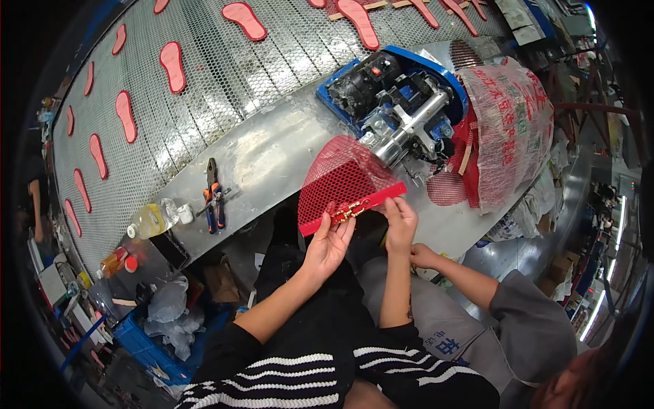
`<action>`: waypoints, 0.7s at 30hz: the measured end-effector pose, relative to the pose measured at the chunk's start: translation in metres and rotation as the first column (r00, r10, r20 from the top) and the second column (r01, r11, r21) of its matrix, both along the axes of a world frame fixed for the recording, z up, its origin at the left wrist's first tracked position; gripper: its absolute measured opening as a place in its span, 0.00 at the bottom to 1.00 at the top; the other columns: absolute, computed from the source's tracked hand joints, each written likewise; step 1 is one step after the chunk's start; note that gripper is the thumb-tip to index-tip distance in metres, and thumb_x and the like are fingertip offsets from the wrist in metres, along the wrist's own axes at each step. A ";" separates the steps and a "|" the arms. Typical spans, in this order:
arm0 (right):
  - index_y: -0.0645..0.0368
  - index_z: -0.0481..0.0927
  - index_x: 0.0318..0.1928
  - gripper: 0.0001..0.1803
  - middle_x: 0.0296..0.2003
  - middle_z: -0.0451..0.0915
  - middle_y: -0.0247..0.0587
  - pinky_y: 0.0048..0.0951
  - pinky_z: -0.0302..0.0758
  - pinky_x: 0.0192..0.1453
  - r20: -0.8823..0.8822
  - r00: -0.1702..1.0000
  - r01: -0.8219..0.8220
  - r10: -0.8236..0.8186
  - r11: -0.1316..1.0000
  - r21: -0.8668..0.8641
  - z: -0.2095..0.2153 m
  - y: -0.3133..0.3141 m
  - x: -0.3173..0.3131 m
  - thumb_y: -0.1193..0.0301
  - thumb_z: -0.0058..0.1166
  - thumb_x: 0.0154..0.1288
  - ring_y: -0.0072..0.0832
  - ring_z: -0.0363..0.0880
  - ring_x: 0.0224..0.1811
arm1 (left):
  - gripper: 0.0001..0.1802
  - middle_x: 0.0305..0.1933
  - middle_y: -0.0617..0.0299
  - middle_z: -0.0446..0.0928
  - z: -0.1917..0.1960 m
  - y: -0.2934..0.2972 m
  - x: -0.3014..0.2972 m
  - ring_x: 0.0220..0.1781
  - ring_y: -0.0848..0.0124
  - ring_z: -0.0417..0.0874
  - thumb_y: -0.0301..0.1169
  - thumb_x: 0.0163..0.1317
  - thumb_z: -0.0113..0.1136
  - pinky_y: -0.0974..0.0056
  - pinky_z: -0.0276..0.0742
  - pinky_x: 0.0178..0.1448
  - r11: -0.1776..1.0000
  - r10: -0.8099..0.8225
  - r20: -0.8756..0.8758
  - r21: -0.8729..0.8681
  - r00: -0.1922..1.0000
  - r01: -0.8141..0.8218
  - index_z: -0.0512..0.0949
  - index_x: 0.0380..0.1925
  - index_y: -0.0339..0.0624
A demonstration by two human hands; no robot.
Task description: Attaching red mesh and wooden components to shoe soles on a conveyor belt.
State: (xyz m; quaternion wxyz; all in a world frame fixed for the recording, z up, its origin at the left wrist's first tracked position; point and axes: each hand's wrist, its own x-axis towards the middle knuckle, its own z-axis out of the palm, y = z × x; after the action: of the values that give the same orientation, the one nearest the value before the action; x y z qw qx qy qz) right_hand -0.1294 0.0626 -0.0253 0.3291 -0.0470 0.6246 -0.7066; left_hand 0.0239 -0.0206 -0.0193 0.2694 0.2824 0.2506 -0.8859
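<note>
A red mesh shoe upper (340,167) with a solid red band along its near edge is spread between my hands, in front of the machine. A gold chain-like ornament (350,210) lies on the band. My left hand (328,249) pinches the band near the ornament's left end, fingertips closed. Closed on the band's right end is my right hand (400,223), thumb and fingers together. Just beyond the upper stands a blue and black machine (398,102) with a shiny metal cylinder; the mesh nearly meets it, and whether they touch I cannot tell.
Pink insoles (172,67) lie on a wire-mesh conveyor (218,88). Pliers (212,204) and a bottle of yellow liquid (153,219) rest on the metal ledge. Right of the machine sits a printed sack (511,129). Close to my right forearm is another person's hand (424,256).
</note>
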 end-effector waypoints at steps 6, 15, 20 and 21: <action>0.68 0.82 0.42 0.08 0.32 0.82 0.30 0.17 0.74 0.38 -0.234 0.972 0.046 -0.013 0.989 0.137 0.012 -0.046 0.016 0.74 0.57 0.72 0.13 0.79 0.32 | 0.15 0.57 0.53 0.79 -0.009 -0.003 0.002 0.63 0.60 0.77 0.35 0.71 0.56 0.55 0.72 0.73 0.995 0.071 -0.031 0.075 0.997 -0.068 0.77 0.53 0.40; 0.68 0.83 0.32 0.15 0.22 0.83 0.38 0.22 0.74 0.27 -0.273 0.942 -0.079 0.194 0.921 0.381 0.051 -0.092 0.045 0.67 0.57 0.72 0.20 0.81 0.22 | 0.17 0.56 0.52 0.80 0.000 -0.031 0.015 0.62 0.60 0.79 0.37 0.73 0.53 0.54 0.76 0.69 0.990 0.139 -0.012 -0.011 0.990 -0.139 0.77 0.52 0.36; 0.65 0.83 0.38 0.18 0.27 0.84 0.39 0.23 0.76 0.33 -0.342 0.922 -0.154 0.184 0.982 0.113 0.086 -0.082 0.066 0.63 0.49 0.76 0.22 0.81 0.27 | 0.13 0.54 0.56 0.80 0.068 -0.082 0.043 0.59 0.62 0.81 0.31 0.75 0.50 0.51 0.76 0.68 0.628 0.235 0.384 -0.761 0.893 0.162 0.76 0.52 0.34; 0.65 0.83 0.42 0.21 0.33 0.84 0.40 0.22 0.77 0.37 -0.276 0.950 -0.170 0.145 0.983 -0.069 0.085 -0.079 0.066 0.60 0.45 0.78 0.23 0.82 0.33 | 0.14 0.54 0.56 0.80 0.091 -0.088 0.047 0.59 0.62 0.81 0.30 0.76 0.49 0.52 0.75 0.68 0.445 0.312 0.410 -0.860 0.857 0.249 0.76 0.54 0.33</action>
State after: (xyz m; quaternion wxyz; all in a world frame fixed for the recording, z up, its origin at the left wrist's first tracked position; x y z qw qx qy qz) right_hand -0.0630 -0.0162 0.0600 0.2938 -0.2074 0.6247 -0.6931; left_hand 0.0710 -0.1086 0.0722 0.4503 0.3173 -0.3302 -0.7665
